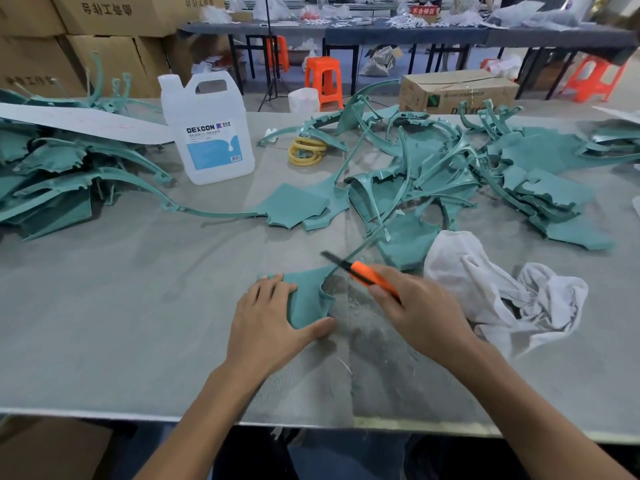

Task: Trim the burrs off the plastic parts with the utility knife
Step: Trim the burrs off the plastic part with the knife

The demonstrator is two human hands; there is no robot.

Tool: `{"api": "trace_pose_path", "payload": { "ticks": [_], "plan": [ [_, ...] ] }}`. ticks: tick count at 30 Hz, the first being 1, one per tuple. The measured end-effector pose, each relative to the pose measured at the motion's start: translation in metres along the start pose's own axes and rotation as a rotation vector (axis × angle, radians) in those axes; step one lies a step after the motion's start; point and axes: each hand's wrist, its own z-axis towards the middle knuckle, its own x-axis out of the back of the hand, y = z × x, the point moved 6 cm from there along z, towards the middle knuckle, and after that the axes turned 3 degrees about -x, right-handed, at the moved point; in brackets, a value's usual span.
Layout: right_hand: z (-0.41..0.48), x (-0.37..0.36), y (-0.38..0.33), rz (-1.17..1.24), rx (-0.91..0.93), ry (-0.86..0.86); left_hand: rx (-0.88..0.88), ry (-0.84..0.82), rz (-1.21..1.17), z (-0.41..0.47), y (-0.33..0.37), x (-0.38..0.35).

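The teal plastic part (308, 297) lies flat on the tabletop (138, 306) near its front edge, between the two hands. Its broad panel sits under the left hand (273, 317), whose straight, spread fingers press it down, with the thumb along the near edge. From the panel a thin rib runs up and to the right, away from the person. The coming cut probably follows that long axis. The right hand (415, 306), just right of the panel, is curled round the orange utility knife (367, 276). The blade points up-left and crosses the rib close to where it joins the panel, so the knife hand is the nearer one to the rib. Pale shavings (363, 317) lie beside the panel.
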Motion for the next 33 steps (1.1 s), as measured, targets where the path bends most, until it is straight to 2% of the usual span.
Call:
{"api": "trace_pose_path", "payload": {
  "ticks": [2,4,6,9,11,20,22,25,29,33],
  "plan": [
    [0.005,0.002,0.013,-0.047,-0.085,-0.009,-0.002,-0.005,0.008,0.000,-0.001,-0.001],
    [0.006,0.018,0.030,-0.061,-0.192,0.153,0.000,-0.004,0.010,0.000,0.000,-0.001],
    [0.004,0.024,0.031,-0.041,-0.144,0.209,0.007,0.007,0.006,0.001,0.000,-0.001],
    [0.001,0.005,0.011,0.002,0.030,-0.060,0.014,0.020,0.002,0.001,-0.002,-0.002],
    [0.002,-0.005,0.007,-0.043,0.061,-0.178,0.017,0.020,-0.006,0.000,-0.002,-0.002],
    [0.008,-0.018,0.000,-0.082,0.071,-0.276,0.021,0.020,-0.002,0.001,-0.002,-0.004],
    [0.010,-0.017,0.001,-0.159,0.061,-0.241,0.020,0.017,-0.002,0.001,-0.002,-0.004],
    [0.012,-0.012,0.003,-0.300,0.057,-0.087,0.020,0.019,-0.002,0.002,-0.003,-0.005],
    [0.002,-0.024,-0.010,-0.246,0.114,-0.128,0.019,0.040,0.021,0.001,-0.003,-0.006],
    [0.006,-0.011,-0.007,-0.411,0.093,0.015,0.019,0.042,0.018,0.001,-0.003,-0.005]
  ]
}}
